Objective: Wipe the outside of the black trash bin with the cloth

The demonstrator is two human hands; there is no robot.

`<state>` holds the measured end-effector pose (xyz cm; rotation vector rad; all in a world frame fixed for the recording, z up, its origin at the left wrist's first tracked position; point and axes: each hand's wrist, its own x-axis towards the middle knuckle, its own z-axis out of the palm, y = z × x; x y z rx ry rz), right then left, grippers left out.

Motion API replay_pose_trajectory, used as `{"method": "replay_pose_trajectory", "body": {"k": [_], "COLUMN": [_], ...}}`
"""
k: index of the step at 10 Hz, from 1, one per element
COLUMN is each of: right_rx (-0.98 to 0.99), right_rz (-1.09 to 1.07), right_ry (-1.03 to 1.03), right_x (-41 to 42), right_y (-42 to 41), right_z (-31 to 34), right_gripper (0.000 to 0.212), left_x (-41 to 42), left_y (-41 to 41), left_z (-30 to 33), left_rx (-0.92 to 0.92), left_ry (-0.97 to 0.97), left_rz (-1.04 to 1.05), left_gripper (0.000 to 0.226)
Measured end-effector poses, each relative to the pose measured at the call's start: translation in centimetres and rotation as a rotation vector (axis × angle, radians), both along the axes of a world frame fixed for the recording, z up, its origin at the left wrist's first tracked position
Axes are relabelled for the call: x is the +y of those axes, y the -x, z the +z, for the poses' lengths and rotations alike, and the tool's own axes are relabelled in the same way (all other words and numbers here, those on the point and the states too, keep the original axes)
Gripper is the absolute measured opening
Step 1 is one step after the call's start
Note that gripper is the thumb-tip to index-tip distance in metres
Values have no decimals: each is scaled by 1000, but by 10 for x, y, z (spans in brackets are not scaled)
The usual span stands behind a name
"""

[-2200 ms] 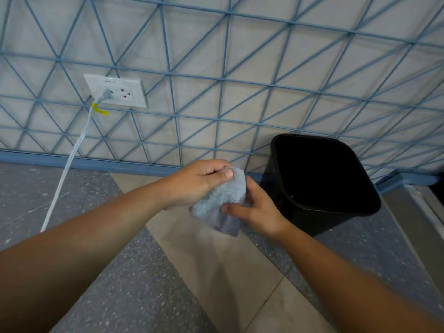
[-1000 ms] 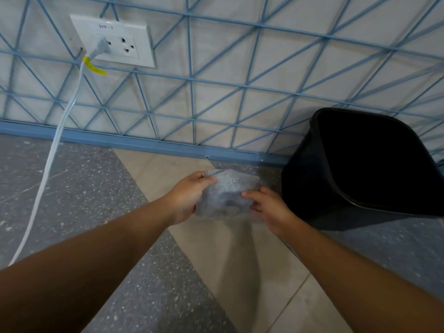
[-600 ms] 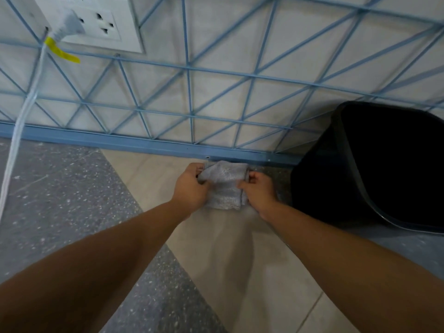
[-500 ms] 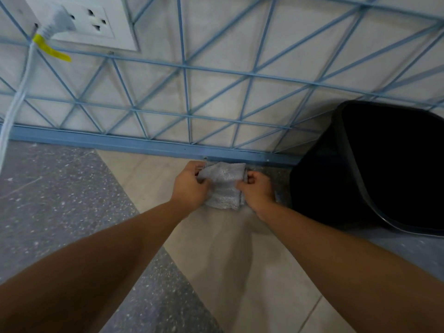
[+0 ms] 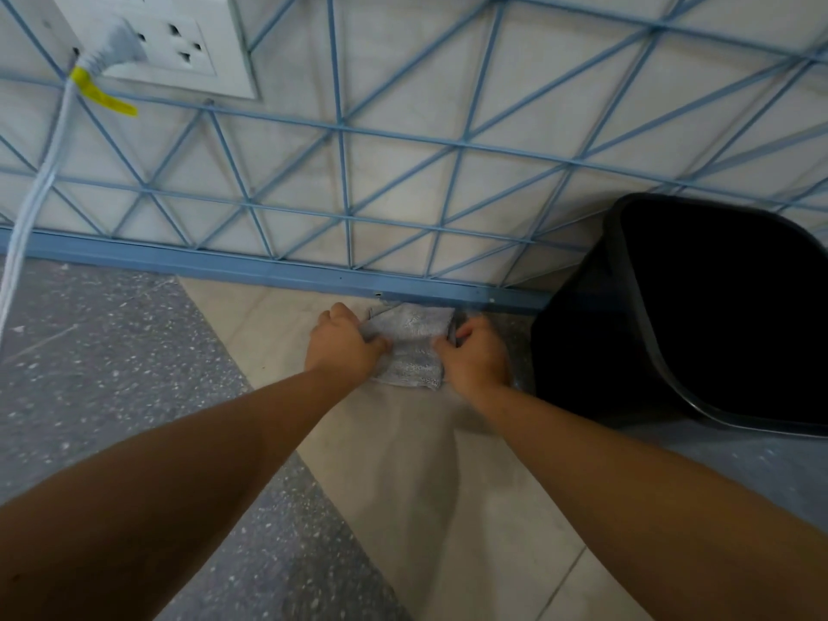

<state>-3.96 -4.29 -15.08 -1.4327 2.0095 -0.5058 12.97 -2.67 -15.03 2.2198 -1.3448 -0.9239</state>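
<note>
A grey cloth (image 5: 411,347) lies folded flat on the beige floor tile, close to the blue baseboard. My left hand (image 5: 342,347) presses on its left edge and my right hand (image 5: 475,358) on its right edge, fingers on the fabric. The black trash bin (image 5: 582,347) stands on the floor at the right against the wall, its open mouth facing up. My right hand is a short gap left of the bin's side wall and does not touch it.
The wall (image 5: 403,181) ahead carries a blue triangular grid. A white socket plate (image 5: 179,42) at the top left holds a plug, and its white cable (image 5: 31,208) with a yellow tag hangs down to the speckled grey floor (image 5: 112,351).
Both hands lowered the cloth from mid-air down to the floor near the baseboard and spread it flat. The view moved closer to the wall and lower.
</note>
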Motion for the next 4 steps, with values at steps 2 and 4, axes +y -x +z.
{"method": "replay_pose_trajectory", "body": {"k": [2, 4], "right_rx": [-82, -89], "right_rz": [134, 402], "right_ry": [88, 129], "right_x": [15, 58], "right_y": [-1, 13], "right_z": [42, 132], "right_gripper": [12, 10], "left_x": [8, 25], "left_y": [8, 20], "left_z": [56, 148], "left_rx": [39, -166], "left_ry": [104, 211], "left_rz": [-128, -350], "left_gripper": [25, 24]}}
